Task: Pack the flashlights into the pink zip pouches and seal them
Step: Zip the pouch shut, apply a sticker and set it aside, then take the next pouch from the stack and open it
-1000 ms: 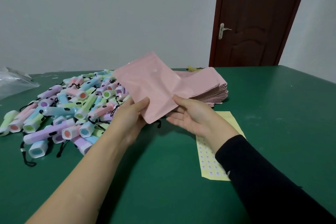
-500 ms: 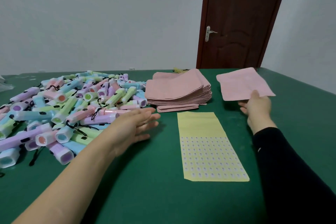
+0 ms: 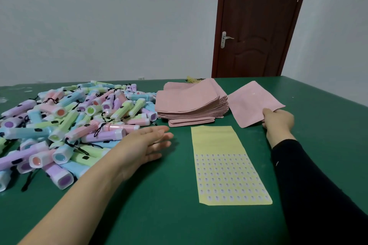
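Observation:
A heap of pastel flashlights [image 3: 73,121] with black wrist cords covers the left of the green table [image 3: 163,215]. A stack of flat pink zip pouches [image 3: 189,103] lies behind the middle. One pink pouch [image 3: 251,103] rests on the table to the right of the stack, and my right hand [image 3: 277,122] pinches its near right corner. My left hand [image 3: 147,145] hovers with straight, relaxed fingers just right of the flashlight heap, holding nothing.
A yellow sheet of small round stickers [image 3: 227,167] lies between my hands. A dark wooden door [image 3: 256,21] stands behind the table's far right. The table's right edge runs past the held pouch.
One second ago both hands held the pouch in front of me. My right hand has carried it to the right of the stack and lowered it; my left hand let go and stays by the flashlights.

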